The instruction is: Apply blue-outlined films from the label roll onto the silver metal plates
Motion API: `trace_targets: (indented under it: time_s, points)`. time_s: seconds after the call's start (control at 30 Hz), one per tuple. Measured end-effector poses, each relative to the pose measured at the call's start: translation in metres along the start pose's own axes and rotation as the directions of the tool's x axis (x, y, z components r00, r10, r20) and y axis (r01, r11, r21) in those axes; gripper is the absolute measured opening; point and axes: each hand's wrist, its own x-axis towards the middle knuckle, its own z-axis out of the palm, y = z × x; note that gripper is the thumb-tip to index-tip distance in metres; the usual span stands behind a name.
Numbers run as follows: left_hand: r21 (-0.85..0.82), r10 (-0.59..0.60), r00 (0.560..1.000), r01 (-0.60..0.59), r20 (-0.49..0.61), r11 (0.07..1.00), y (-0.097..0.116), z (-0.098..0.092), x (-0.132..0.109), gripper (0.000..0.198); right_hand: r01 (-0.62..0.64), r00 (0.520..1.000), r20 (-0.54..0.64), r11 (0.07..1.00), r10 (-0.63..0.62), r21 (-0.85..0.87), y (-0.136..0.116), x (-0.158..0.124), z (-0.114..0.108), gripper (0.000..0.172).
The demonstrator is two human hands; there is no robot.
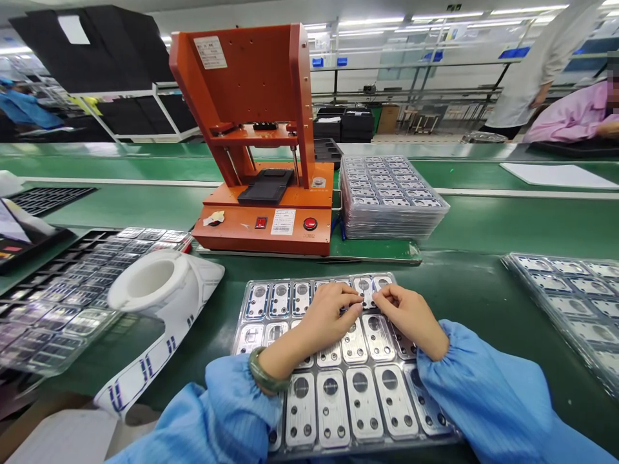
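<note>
A clear plastic tray (338,374) in front of me holds rows of silver metal plates (331,407), each with one large round hole and two small ones. Several plates in the back row have blue edging. My left hand (333,312), a green bangle on its wrist, reaches to a back-row plate (363,285), fingers and thumb drawn together at its edge. At that plate's right side my right hand (405,316) pinches with thumb and forefinger. Whatever is between the fingertips of either hand is too small or hidden to make out.
An orange press (264,222) stands behind the tray, beside a tall stack of filled trays (394,193). Left lie a label roll (149,283) and a tray of dark parts (62,309). Another filled tray (575,296) is at right. Other people are farther back.
</note>
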Motion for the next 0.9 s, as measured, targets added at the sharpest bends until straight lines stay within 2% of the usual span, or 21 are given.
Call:
trace_targets:
  time_s: [0.3, 0.47, 0.9]
  points:
    - [0.009, -0.009, 1.000, 0.009, -0.006, 1.000, 0.0016, 0.0000, 0.0004, 0.021, 0.012, 1.000, -0.007, 1.000, -0.012, 0.001, 0.0002, 0.0003, 0.0001, 0.026]
    - [0.011, 0.027, 1.000, -0.027, 0.001, 1.000, 0.0016, -0.0013, 0.0000, 0.021, 0.019, 1.000, -0.011, 1.000, -0.019, 0.012, -0.0005, -0.0002, -0.0005, 0.027]
    - [0.051, 0.064, 0.997, -0.065, 0.031, 0.997, -0.0007, -0.0016, -0.0034, 0.024, -0.008, 1.000, 0.029, 0.993, 0.005, 0.120, -0.0002, 0.0025, -0.0030, 0.026]
